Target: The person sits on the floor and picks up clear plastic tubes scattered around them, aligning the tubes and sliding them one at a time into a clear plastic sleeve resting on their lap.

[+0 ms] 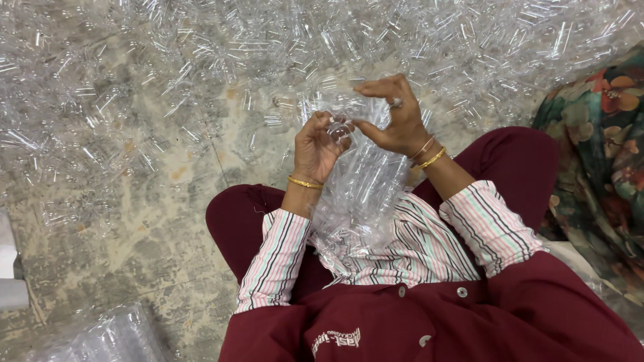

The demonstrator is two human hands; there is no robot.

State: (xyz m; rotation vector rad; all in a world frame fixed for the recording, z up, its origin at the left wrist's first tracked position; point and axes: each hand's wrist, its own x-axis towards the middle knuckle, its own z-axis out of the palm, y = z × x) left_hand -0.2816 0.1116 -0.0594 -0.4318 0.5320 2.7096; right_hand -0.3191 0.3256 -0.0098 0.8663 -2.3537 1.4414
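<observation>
I sit on the floor with a clear plastic bag [362,194] full of small clear plastic tubes lying in my lap. My left hand [316,147] is curled around a small clear tube [339,127] above the bag's mouth. My right hand [396,117] meets it from the right, thumb and forefinger pinched on the same small piece. Both wrists carry gold bangles, and a ring sits on the right hand. Striped sleeves and a maroon garment cover my arms and legs.
A wide heap of several loose clear plastic tubes [221,60] covers the concrete floor ahead. Another filled clear bag [107,338] lies at the lower left. A floral cloth [604,154] lies at the right, and a white object [8,268] at the left edge.
</observation>
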